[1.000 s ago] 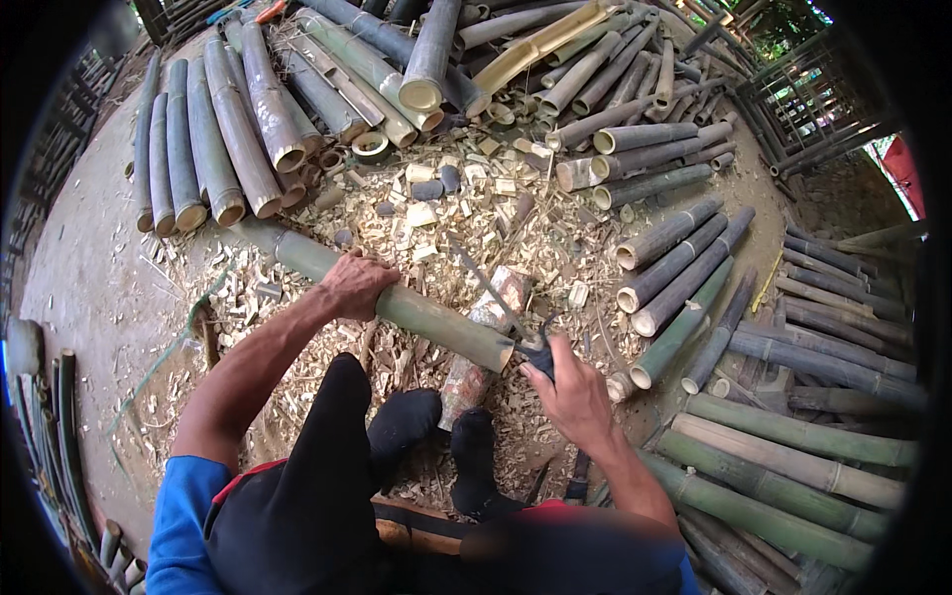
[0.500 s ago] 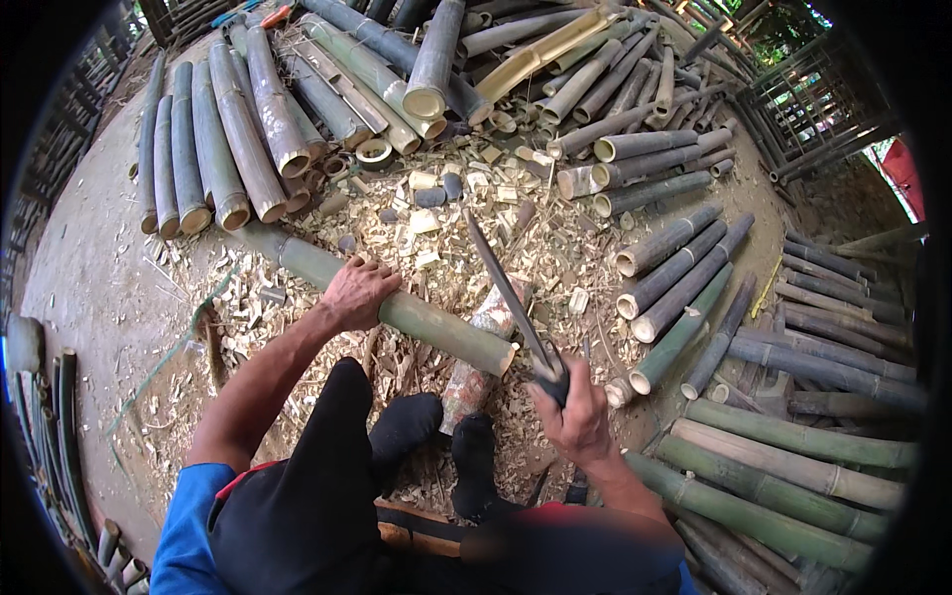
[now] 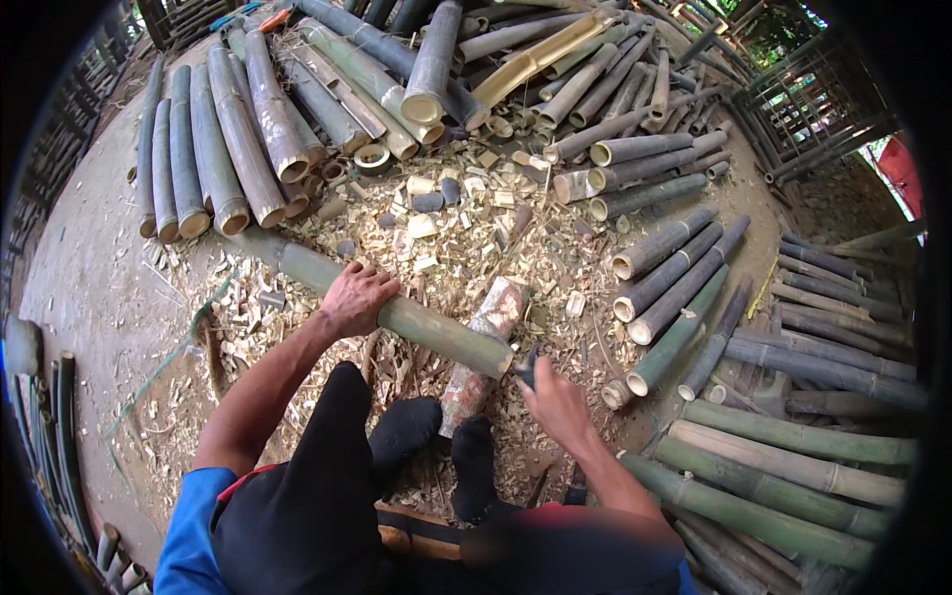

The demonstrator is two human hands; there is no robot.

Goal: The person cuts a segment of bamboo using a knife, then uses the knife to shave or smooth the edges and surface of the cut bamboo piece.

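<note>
Before us, the left hand (image 3: 359, 299) clasps a bamboo pole (image 3: 446, 335) over a log (image 3: 464, 395), best braced firmly, while the right hand (image 3: 558, 402) grips a dark tool (image 3: 530, 368).

Dark tool (image 3: 530, 369), partly hidden by right hand (image 3: 558, 405)

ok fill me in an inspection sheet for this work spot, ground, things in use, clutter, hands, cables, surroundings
Surface: bare ground, strewn with debris around the work
Things in use: bamboo pole lying across a short log; dark tool by the pole's near end, blade not clear
Clutter: pale chips in a thick scatter
Hands: left hand grips the pole from above; right hand holds the tool
Cables: nothing seen
Surroundings: stacked bamboo at right, lattice frame upper right
</note>
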